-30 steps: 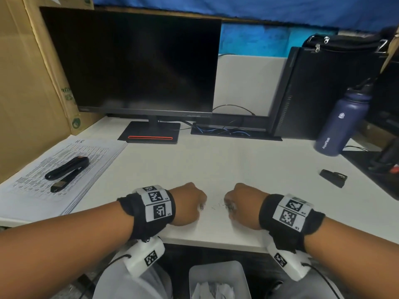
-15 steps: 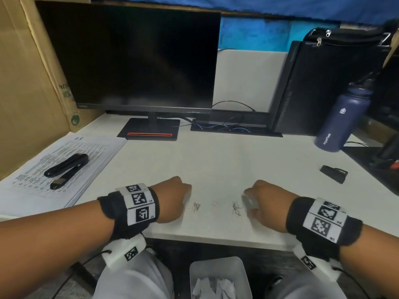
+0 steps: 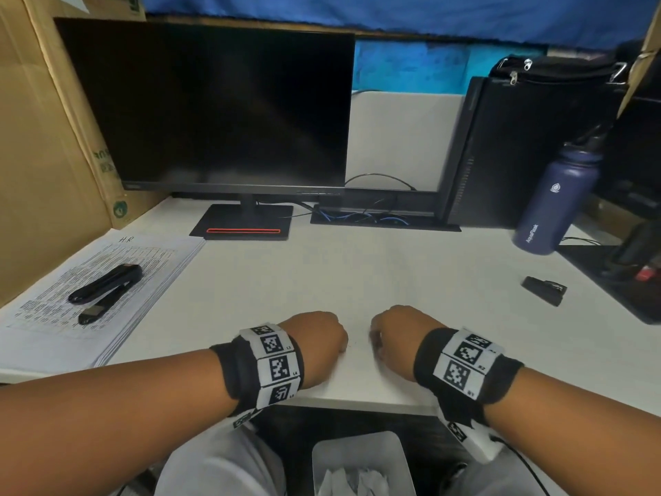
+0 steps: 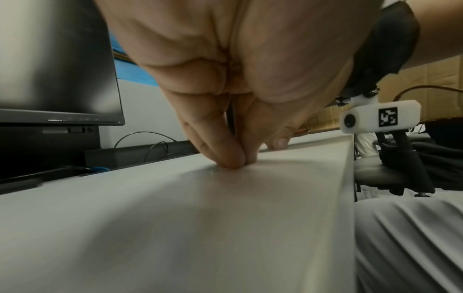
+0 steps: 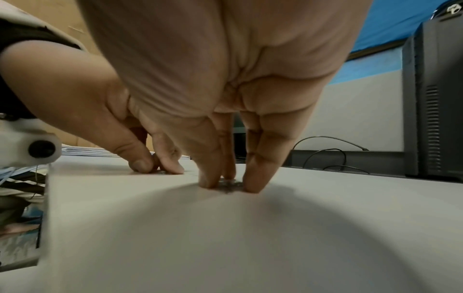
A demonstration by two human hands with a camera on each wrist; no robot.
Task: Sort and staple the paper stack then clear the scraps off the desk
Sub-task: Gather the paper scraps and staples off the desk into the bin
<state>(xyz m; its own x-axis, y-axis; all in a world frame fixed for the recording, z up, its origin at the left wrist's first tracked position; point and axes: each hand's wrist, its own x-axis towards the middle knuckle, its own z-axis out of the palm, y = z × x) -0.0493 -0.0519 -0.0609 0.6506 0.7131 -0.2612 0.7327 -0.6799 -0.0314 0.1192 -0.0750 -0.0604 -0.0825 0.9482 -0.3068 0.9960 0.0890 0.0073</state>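
Observation:
My left hand (image 3: pixel 341 347) and right hand (image 3: pixel 373 343) are knuckles-up, close together near the desk's front edge. In the right wrist view my right hand (image 5: pixel 228 185) has thumb and fingers closed around a small dark pile of loose staples (image 5: pixel 229 188) on the desk. My left hand (image 5: pixel 157 168) pinches tiny bits against the desk beside it, its fingertips (image 4: pixel 233 164) pressed together. The printed paper stack (image 3: pixel 150 266) lies at the left with a black stapler (image 3: pixel 105 282) lying open on top.
A translucent bin (image 3: pixel 395 456) holding paper scraps stands under the desk edge between my knees. A small black tool (image 3: pixel 543 289) lies at the right, near a navy bottle (image 3: pixel 558 202). The monitor (image 3: pixel 214 109) and PC tower (image 3: pixel 518 148) line the back.
Half a second ago my hands were spread apart with two small staple clusters showing between them. Both hands have since slid inward and now cover those clusters.

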